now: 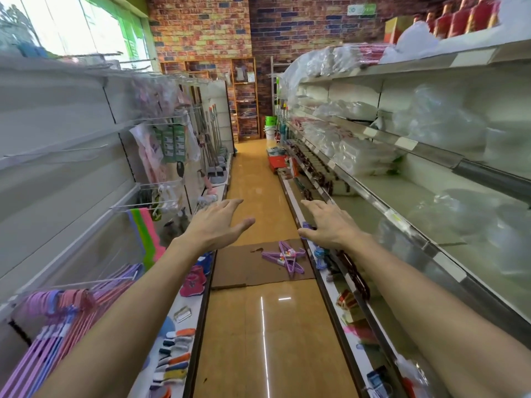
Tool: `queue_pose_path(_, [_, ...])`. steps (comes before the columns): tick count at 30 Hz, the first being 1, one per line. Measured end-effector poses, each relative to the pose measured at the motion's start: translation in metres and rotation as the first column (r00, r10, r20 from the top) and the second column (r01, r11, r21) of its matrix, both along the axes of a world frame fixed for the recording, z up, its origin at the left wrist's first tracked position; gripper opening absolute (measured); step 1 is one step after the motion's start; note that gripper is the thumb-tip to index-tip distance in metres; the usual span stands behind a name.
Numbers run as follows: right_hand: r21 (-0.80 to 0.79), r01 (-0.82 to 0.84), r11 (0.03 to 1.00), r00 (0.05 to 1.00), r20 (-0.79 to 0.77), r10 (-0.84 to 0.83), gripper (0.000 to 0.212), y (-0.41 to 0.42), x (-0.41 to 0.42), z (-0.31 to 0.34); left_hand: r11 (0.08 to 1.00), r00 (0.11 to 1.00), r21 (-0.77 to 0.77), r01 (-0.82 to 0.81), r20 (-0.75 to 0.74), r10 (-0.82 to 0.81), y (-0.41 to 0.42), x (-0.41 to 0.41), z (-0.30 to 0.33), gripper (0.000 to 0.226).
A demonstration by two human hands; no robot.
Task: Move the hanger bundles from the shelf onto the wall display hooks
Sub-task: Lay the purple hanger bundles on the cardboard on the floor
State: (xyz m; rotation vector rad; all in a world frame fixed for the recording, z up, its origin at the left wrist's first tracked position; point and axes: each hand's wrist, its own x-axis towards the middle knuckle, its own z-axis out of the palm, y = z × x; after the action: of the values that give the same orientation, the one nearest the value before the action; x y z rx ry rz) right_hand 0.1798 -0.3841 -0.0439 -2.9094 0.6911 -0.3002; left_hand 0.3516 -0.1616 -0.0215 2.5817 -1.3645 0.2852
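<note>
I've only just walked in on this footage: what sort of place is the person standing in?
Most likely a small household-goods shop aisle. Tiered shelves of plastic-wrapped goods line the right side, coloured hangers hang from wall hooks on the left, and small shoes sit on the low ledge. Both hands are empty.

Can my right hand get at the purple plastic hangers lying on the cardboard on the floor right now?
Probably yes, with a reach down: the right hand is open with bare fingers, and the purple plastic hangers lie uncovered on the flat cardboard sheet below it.

Bright daylight from window point(71, 24); glare streaks on floor point(263, 326); motion blur, fisheye bending at edges
</note>
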Motion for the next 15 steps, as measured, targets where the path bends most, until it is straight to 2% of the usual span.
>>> queue_pose_path(15, [0.065,-0.027,0.998,0.998,0.058,0.024,0.081,-0.174,0.248,0.012,1.0,1.0,-0.008,-0.028,0.013,0.028,-0.172,0.241,-0.003,0.083])
